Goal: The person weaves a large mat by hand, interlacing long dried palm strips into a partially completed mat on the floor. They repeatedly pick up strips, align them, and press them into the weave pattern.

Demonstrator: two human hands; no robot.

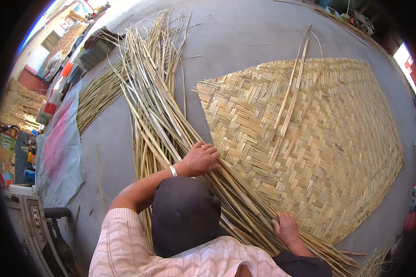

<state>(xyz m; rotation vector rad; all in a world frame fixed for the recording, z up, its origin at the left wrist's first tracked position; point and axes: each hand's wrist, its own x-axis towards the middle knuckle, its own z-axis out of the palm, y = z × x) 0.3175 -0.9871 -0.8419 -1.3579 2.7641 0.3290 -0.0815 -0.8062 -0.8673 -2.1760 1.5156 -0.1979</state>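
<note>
A long bundle of split reed stalks (157, 104) runs slantwise from the far left toward the lower right. My left hand (200, 159), with a pale bracelet at its wrist, is closed over the middle of the bundle. Farther down, near its right edge, my right hand (286, 228) has its fingers curled round some of the stalks. Just right of the bundle lies a large woven reed mat (328, 152) in a zigzag pattern. Several loose reed strips (295, 92) rest on the mat, their far ends reaching past its edge.
More reed stalks (99, 92) lie at the left beside a pale plastic sheet (62, 147) with a pink patch. A grey crate (91, 54) stands behind them. A vehicle-like machine (32, 226) is at lower left. My dark-clothed knee (185, 217) rises close by my left hand.
</note>
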